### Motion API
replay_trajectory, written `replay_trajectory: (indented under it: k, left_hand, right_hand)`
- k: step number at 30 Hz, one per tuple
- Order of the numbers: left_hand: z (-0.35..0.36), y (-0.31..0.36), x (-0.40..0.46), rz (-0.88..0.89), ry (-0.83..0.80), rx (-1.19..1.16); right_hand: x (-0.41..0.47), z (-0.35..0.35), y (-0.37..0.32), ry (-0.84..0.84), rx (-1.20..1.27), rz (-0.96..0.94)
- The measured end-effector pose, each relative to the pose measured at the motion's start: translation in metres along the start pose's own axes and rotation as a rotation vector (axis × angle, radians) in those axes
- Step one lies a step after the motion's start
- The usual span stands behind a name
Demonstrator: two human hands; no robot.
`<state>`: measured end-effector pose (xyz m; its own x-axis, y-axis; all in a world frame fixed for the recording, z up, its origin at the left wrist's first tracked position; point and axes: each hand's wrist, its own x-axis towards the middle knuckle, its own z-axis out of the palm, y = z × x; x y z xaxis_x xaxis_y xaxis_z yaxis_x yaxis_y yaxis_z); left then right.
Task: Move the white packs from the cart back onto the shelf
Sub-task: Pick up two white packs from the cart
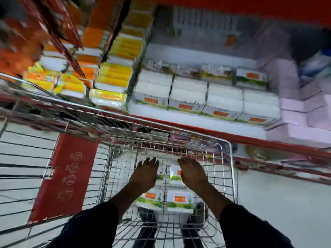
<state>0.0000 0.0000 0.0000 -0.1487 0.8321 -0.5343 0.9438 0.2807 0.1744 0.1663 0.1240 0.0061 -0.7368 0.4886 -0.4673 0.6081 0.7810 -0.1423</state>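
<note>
Several white packs with green and orange labels lie on the bottom of the wire cart (231, 165). Two near packs (180, 201) sit side by side, and two far packs (174, 173) are partly covered by my hands. My left hand (144, 173) reaches down palm-first over the far left pack, fingers stretched out. My right hand (192, 173) does the same over the far right pack. Whether the fingers touch the packs is unclear in the blur. Matching white packs (189, 93) fill rows on the shelf (197, 128) just beyond the cart.
Yellow and orange packs (114, 76) stand on the shelf to the left, pink packs (304, 119) to the right. A second cart with a red flap (69, 174) is at my left. Pale floor (279, 203) lies right of the cart.
</note>
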Motion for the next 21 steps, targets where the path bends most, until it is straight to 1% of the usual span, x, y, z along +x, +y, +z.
replay_trajectory:
  k: [1, 3, 6, 9, 13, 17, 19, 21]
  left_hand:
    - [0.005, -0.003, 0.01, -0.007, -0.031, 0.029]
    - [0.016, -0.01, 0.025, -0.02, -0.062, 0.033]
    - [0.024, -0.013, 0.041, -0.003, -0.098, -0.024]
    - [0.028, -0.015, 0.05, -0.001, -0.078, -0.07]
    - [0.026, -0.02, 0.051, -0.016, -0.055, -0.181]
    - [0.014, -0.03, 0.034, -0.028, 0.029, -0.294]
    - [-0.002, -0.029, 0.017, -0.019, 0.09, -0.284]
    - [-0.021, -0.025, -0.002, -0.027, 0.184, -0.288]
  right_hand:
    - [0.01, 0.005, 0.003, -0.048, -0.018, 0.008]
    - [0.023, 0.014, 0.008, -0.078, -0.026, 0.016]
    - [0.036, 0.024, 0.013, -0.14, -0.052, 0.011]
    - [0.04, 0.029, 0.018, -0.147, -0.059, 0.008]
    - [0.037, 0.028, 0.023, -0.131, 0.015, 0.028]
    - [0.021, 0.011, 0.019, -0.064, 0.218, 0.046]
    - [0.008, -0.006, 0.01, 0.005, 0.255, 0.036]
    - [-0.006, -0.026, 0.0, 0.098, 0.25, 0.04]
